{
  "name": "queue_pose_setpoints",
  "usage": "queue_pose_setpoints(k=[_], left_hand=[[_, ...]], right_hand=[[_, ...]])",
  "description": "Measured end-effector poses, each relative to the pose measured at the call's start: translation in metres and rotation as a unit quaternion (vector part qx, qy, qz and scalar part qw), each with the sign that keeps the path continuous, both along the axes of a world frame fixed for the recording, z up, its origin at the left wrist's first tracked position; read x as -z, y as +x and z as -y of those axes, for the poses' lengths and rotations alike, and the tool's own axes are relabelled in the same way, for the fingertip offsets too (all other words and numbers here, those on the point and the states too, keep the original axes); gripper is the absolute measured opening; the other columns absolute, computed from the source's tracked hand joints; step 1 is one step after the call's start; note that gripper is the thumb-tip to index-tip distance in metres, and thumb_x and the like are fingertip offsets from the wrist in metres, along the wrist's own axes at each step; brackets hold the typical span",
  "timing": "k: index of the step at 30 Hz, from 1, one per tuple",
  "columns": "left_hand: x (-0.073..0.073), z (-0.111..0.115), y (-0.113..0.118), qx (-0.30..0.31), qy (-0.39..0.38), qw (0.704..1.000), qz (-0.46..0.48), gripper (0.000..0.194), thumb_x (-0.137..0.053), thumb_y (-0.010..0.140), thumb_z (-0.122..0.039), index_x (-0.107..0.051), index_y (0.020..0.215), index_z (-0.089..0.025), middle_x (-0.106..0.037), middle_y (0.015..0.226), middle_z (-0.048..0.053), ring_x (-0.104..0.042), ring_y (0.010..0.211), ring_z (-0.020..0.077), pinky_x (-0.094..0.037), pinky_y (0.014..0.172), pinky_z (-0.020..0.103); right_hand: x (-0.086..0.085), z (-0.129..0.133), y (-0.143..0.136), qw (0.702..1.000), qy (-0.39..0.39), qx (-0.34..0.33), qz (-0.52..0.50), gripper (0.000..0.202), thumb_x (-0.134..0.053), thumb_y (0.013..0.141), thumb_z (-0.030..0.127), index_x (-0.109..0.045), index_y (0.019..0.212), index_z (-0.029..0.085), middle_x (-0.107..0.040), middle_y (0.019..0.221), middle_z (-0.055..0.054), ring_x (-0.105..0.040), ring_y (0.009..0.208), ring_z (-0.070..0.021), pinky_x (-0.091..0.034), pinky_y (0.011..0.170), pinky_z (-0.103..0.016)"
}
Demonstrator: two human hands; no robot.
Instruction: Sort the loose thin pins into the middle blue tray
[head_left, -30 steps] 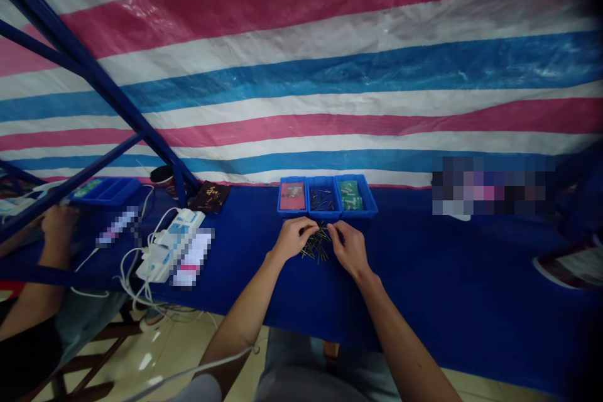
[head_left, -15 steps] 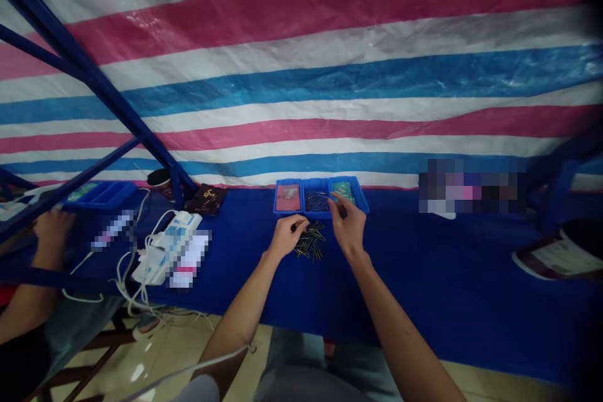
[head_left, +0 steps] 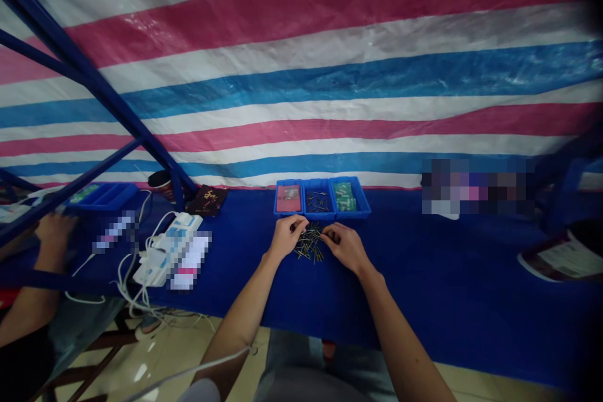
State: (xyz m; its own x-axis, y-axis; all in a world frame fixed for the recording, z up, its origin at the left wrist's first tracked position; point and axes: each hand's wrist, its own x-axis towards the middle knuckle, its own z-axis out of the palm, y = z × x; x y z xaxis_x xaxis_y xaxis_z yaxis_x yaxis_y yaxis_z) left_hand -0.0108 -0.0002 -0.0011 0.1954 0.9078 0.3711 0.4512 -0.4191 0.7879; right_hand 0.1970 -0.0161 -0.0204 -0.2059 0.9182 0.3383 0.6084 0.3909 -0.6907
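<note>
A loose pile of thin, brass-coloured metal pieces that look like long screws [head_left: 309, 250] lies on the blue table in the middle of the head view. At the pile's upper left edge is my left hand [head_left: 285, 236], thumb and fingers pinched together; what they hold is too small to make out. My right hand [head_left: 347, 246] comes in from the right, its fingertips closed at the pile's upper right edge, and their contents are hidden. Just behind stand three blue bins: one with a pink-red bottom [head_left: 287, 200], one holding thin dark pieces [head_left: 319, 202], and one with small green packets [head_left: 347, 196].
A white power strip [head_left: 164, 251] with tangled cables lies left, beside a blurred-out flat item [head_left: 191, 260]. A dark packet [head_left: 207, 200] and a blue metal frame [head_left: 117, 107] are nearby. Another person's hand [head_left: 54, 229] is far left. A round container [head_left: 563, 256] stands right.
My right hand has moved from over the bins down to the right side of the pile, uncovering the green packets. My left hand stays almost where it was.
</note>
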Motion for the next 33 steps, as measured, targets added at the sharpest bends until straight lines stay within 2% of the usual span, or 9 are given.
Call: queue_pose_setpoints(k=[9,16,26,30,33], left_hand=[[-0.001,0.001,0.001,0.012,-0.006,1.000,0.005,0.028,-0.055,0.096,-0.034,-0.069,0.083,-0.014,-0.067,0.068,0.001,-0.056,0.059,0.0112,-0.041,0.061,0.021],[-0.002,0.000,0.001,0.003,-0.008,1.000,0.008,0.027,-0.056,0.095,-0.034,-0.069,0.082,-0.014,-0.067,0.068,0.000,-0.057,0.059,0.0110,-0.042,0.063,0.021],[-0.006,0.001,0.001,0.011,-0.009,1.000,0.001,0.029,-0.055,0.096,-0.036,-0.070,0.082,-0.014,-0.068,0.069,0.001,-0.056,0.059,0.0109,-0.040,0.061,0.021],[-0.006,0.002,0.001,0.015,-0.001,1.000,0.000,0.031,-0.056,0.095,-0.038,-0.071,0.084,-0.014,-0.069,0.072,0.003,-0.056,0.060,0.0116,-0.040,0.060,0.022],[-0.005,0.003,0.001,0.024,0.004,1.000,-0.002,0.031,-0.057,0.095,-0.039,-0.073,0.088,-0.013,-0.069,0.074,0.004,-0.055,0.060,0.0120,-0.040,0.059,0.022]], right_hand=[[0.005,0.000,-0.003,0.998,-0.003,0.033,0.058,0.019,-0.061,0.089,0.040,-0.070,0.086,0.024,-0.061,0.069,0.000,-0.057,0.061,-0.0151,-0.036,0.055,-0.026],[0.000,0.001,-0.005,0.995,-0.043,0.033,0.082,0.012,-0.061,0.089,0.034,-0.070,0.090,0.025,-0.065,0.076,0.001,-0.059,0.067,-0.0144,-0.035,0.059,-0.026],[-0.007,0.005,-0.004,0.998,-0.039,0.026,0.032,0.011,-0.060,0.088,0.033,-0.067,0.086,0.024,-0.066,0.074,0.002,-0.059,0.065,-0.0143,-0.036,0.059,-0.025],[-0.013,0.008,-0.006,0.998,-0.015,0.042,-0.038,0.015,-0.058,0.089,0.035,-0.065,0.085,0.022,-0.064,0.068,0.001,-0.055,0.057,-0.0129,-0.039,0.059,-0.025],[-0.017,0.009,-0.007,0.994,-0.009,0.049,-0.098,0.016,-0.058,0.090,0.034,-0.065,0.088,0.020,-0.067,0.073,0.000,-0.055,0.056,-0.0123,-0.042,0.059,-0.025]])
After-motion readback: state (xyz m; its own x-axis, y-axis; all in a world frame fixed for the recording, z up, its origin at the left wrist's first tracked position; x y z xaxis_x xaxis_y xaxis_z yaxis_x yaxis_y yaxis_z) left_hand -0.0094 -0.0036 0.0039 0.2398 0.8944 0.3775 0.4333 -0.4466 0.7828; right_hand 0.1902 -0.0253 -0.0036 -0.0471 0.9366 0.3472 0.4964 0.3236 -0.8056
